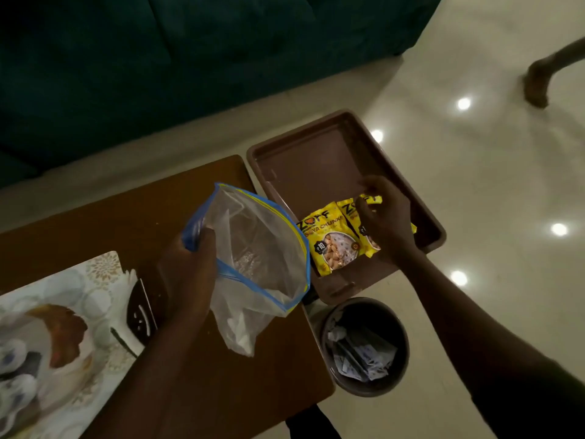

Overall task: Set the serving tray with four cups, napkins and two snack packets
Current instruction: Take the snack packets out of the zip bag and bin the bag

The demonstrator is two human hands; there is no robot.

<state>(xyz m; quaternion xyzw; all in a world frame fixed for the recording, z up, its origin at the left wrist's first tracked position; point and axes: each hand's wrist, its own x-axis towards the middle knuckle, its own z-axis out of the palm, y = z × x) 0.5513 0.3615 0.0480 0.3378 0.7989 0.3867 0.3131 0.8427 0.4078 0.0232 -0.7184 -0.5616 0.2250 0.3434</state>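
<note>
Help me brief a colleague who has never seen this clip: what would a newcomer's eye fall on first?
The two yellow snack packets stand out, lying side by side at the near end of the brown tray, with the right hand gripping the right one. Next comes the clear zip bag with its blue seal, held open-mouthed by the left hand above the wooden table.
</note>
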